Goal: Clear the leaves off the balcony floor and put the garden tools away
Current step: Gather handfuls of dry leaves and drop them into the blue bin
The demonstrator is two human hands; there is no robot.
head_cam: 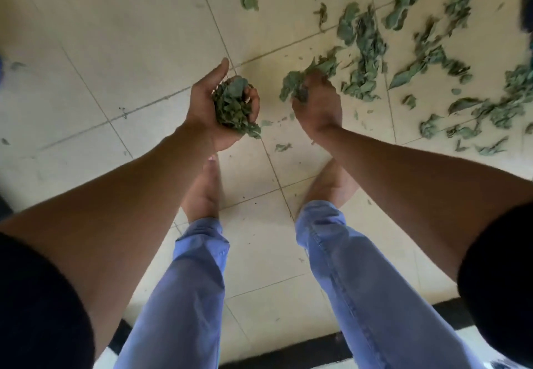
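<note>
Two bare hands are out in front of the person, and each one has leaves in it. The left hand (222, 106) is turned palm up, fingers curled into a cup round one dense handful of crumpled dull-green dried leaves (233, 106), thumb pointing away; its grip is closed loosely about that wad. The right hand (315, 103) is turned back-up, so the fingers themselves are hidden, but a second bunch of larger green leaves (300, 80) sticks out past the knuckles, pinched in its grip.

The rest of the task's stuff, the scattered green leaves (366, 48), lies on the cream square-tiled balcony floor (115, 51), nearly all of it to the right and ahead of the hands. There are too many to count, several dozen at least, in loose drifts and single pieces; they look limp, curled and matte, some torn into small flakes near the feet. To the left only a few stray ones show.

Two bare feet stand on the tiles below the hands, the left one partly hidden behind the left wrist. Two legs in light blue trousers (187, 282) come up from them. Black short sleeves (34, 311) fill both lower corners. A black strip (288, 352) runs along the floor's near edge. The far leaves are smeared by blur, and a dark shape at the upper right edge is cut off and unreadable.
</note>
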